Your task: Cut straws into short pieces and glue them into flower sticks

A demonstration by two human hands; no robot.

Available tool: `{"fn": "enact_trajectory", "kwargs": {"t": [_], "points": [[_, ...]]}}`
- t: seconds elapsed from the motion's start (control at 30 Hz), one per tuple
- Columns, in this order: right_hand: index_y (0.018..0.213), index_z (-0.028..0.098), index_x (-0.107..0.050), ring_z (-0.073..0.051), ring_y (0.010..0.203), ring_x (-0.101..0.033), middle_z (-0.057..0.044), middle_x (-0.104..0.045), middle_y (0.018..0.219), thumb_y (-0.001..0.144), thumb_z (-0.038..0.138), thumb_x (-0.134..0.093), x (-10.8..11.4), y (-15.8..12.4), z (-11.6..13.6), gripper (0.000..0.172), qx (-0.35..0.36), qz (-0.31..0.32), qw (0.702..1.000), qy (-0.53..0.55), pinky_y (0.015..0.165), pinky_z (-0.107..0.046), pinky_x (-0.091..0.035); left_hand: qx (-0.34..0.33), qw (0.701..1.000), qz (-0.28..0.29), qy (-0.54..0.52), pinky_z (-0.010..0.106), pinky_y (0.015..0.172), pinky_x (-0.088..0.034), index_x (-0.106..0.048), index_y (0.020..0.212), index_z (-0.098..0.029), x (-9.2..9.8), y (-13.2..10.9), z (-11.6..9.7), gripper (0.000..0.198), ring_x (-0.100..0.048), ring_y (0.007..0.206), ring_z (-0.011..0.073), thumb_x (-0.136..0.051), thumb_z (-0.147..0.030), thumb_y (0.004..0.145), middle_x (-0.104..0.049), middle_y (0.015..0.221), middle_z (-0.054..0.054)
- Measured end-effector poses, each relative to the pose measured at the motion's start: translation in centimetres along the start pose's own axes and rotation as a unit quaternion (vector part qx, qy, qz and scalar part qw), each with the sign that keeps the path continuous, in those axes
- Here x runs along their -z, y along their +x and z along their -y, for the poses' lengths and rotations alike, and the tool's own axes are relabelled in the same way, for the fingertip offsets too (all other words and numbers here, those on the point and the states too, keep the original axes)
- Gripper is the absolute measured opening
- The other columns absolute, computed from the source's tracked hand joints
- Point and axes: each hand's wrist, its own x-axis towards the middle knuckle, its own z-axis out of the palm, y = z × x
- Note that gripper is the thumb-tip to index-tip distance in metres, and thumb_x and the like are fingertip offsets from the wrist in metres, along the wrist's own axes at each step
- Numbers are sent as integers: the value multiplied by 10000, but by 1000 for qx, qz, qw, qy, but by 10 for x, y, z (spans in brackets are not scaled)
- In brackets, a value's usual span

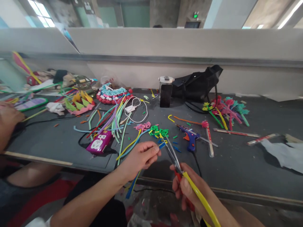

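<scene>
My left hand [142, 157] is closed in a pinch on a thin blue craft strip [162, 145], whose end sticks out toward the blades; more of the strip hangs below the hand. My right hand [189, 189] grips the scissors [172, 154] with yellow and red handles, their metal blades pointing up toward the blue strip's end. Just beyond the blades lies a small pile of green, yellow and blue cut pieces [159, 130] on the dark table [236, 164].
A blue glue gun [190, 138], a purple power strip [99, 142], a bundle of coloured strips [111, 121], a black phone standing upright [165, 94], a black bag [197, 83] and craft flowers [226, 110] lie on the table. Another person's hand [7, 121] rests at the left edge.
</scene>
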Motion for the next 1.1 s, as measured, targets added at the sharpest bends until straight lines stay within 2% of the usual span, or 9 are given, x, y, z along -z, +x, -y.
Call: {"fn": "enact_trajectory", "kwargs": {"t": [0.17, 0.27, 0.37, 0.57, 0.73, 0.87, 0.97, 1.03, 1.1], "points": [[1145, 202, -490, -112, 532, -469, 12, -510, 680, 714, 863, -419, -7, -1, -4, 792, 16, 4, 997, -70, 412, -195, -392, 20, 1000, 11, 21, 172, 390, -142, -556, 767, -154, -4, 0, 6, 330, -206, 413, 44, -571, -475, 838, -341, 464, -91], [1112, 214, -493, -104, 511, -422, 38, -469, 639, 779, 815, -400, -6, 1, -7, 694, 58, 21, 991, -118, 452, -213, -367, 36, 999, 29, 26, 168, 392, -145, -560, 779, -155, -5, 0, 9, 342, -220, 420, 45, -567, -491, 841, -358, 475, -86], [1071, 215, -499, -114, 542, -433, 46, -447, 634, 843, 756, -374, -4, 2, -9, 600, 102, 22, 980, -167, 513, -227, -379, 55, 997, 41, 28, 166, 391, -138, -560, 789, -156, -6, 0, 10, 355, -231, 423, 45, -563, -507, 841, -386, 487, -79], [1073, 201, -509, -125, 591, -480, 27, -502, 682, 900, 665, -380, -9, -4, -4, 512, 119, -1, 969, -216, 567, -225, -419, 84, 995, 35, 40, 163, 388, -141, -560, 801, -157, -7, 1, 12, 367, -244, 418, 45, -557, -523, 837, -405, 489, -76], [1091, 196, -526, -145, 584, -491, 21, -509, 647, 873, 670, -435, -13, -5, -1, 529, 90, -22, 978, -188, 564, -248, -407, 87, 994, 44, 50, 169, 378, -147, -560, 803, -158, -7, 3, 15, 381, -247, 399, 44, -553, -538, 828, -418, 489, -78], [987, 203, -548, -128, 536, -455, 36, -461, 599, 856, 727, -382, -15, -1, 4, 565, 63, -18, 977, -204, 520, -244, -358, 89, 994, 42, 55, 171, 372, -150, -560, 803, -159, -3, 5, 18, 382, -245, 392, 44, -556, -541, 826, -406, 478, -84], [948, 201, -547, -117, 545, -472, 22, -498, 635, 836, 759, -369, -16, 1, 9, 597, 44, -32, 978, -202, 537, -239, -400, 88, 994, 46, 53, 171, 370, -147, -556, 803, -157, 0, 9, 21, 367, -225, 391, 41, -552, -523, 839, -399, 474, -88], [957, 207, -540, -110, 537, -483, 15, -521, 646, 819, 772, -387, -15, 4, 13, 602, 14, -20, 985, -171, 496, -218, -414, 92, 993, 54, 42, 172, 368, -140, -552, 802, -156, 1, 13, 23, 360, -209, 388, 38, -554, -514, 841, -390, 469, -92], [978, 220, -520, -98, 476, -466, 27, -517, 623, 786, 800, -406, -12, 7, 18, 621, -49, 11, 991, -124, 392, -187, -376, 100, 993, 59, 30, 171, 366, -134, -547, 799, -155, 1, 19, 24, 357, -203, 385, 35, -566, -511, 830, -383, 468, -95]]}}
